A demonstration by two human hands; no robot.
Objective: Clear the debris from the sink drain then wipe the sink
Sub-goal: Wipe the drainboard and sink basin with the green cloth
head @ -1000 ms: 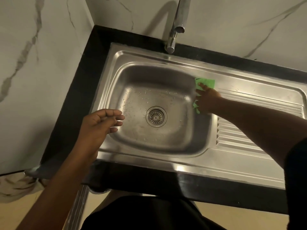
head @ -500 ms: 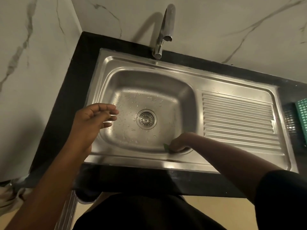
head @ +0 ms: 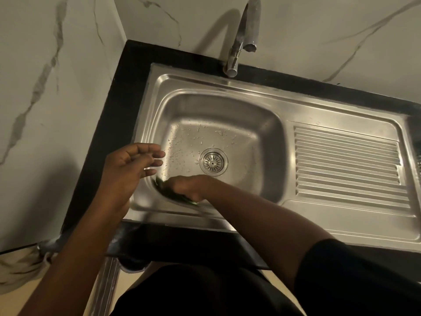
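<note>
Sliding leftward along the near wall, the right hand (head: 189,187) now presses the green cloth (head: 168,193) into the sink's (head: 227,87) near-left corner, fingers curled over it. The left hand (head: 127,169) hovers spread, empty. The cloth looks soft, wet and light, best bunched under the palm.

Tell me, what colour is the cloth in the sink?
The cloth is dark green, seen in the head view.

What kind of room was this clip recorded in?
Probably a home kitchen: a steel sink with a ribbed draining board, a tap behind it, and a cloth that the right hand holds in the bowl.
</note>
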